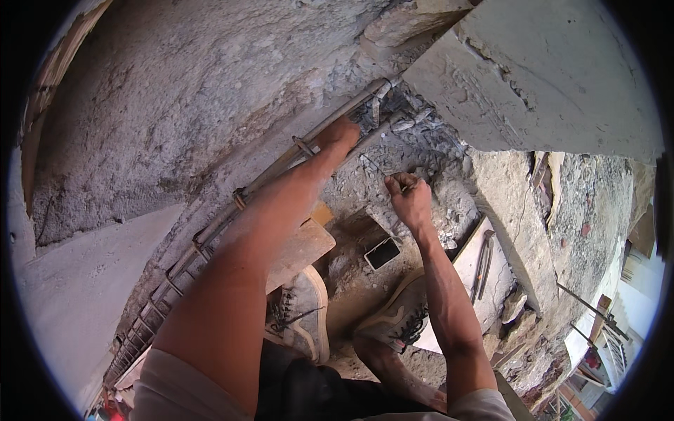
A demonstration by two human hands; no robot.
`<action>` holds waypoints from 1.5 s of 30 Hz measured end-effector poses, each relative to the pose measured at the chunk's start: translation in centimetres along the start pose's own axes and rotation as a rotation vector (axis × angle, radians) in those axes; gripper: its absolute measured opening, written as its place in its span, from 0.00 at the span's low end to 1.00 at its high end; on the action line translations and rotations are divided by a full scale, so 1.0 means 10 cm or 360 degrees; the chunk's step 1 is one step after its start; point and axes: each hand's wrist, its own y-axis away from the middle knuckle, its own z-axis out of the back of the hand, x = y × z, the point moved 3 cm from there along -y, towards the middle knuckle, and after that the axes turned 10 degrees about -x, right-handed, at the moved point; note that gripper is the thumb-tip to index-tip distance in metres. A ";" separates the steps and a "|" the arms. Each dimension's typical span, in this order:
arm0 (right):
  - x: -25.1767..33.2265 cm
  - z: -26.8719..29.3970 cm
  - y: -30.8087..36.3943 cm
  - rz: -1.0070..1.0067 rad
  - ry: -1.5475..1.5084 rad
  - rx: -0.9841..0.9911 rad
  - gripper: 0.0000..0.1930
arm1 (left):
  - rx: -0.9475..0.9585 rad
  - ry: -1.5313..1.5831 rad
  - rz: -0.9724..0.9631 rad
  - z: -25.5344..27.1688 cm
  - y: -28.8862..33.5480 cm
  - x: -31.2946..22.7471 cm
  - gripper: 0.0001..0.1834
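Observation:
A long cage of steel rebar (263,177) with wire stirrups runs diagonally from lower left to the upper middle, along the rough wall. My left hand (340,135) reaches in among its bars at the upper end. Its fingers are curled and partly hidden, so what they grip cannot be made out. To the right and a little nearer, my right hand (409,196) is closed in a pinch. A thin wire (372,164) appears to run from its fingertips toward the bars. Broken rubble (439,151) lies around the bars' end, beyond the right hand.
Long-handled pincers (482,265) rest on a pale slab (467,263) right of my forearm. A dark-screened phone (382,254) lies between my shoes. A wooden board (302,254) is beside my left shoe (300,312). A large concrete block (554,77) juts in at upper right.

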 end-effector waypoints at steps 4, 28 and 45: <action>0.07 -0.16 -0.11 0.0051 0.0450 -0.0132 0.11 | 0.0198 0.0334 0.0111 -0.11 -0.04 0.20 0.23; -0.22 -0.37 -0.10 -0.0316 -0.0577 -0.0089 0.11 | 0.0549 0.0741 -0.0291 -0.06 0.14 -0.13 0.55; -0.04 -1.21 -0.46 -0.0666 -0.0934 0.0080 0.08 | 0.0884 0.1093 0.0385 0.30 0.19 -0.08 0.34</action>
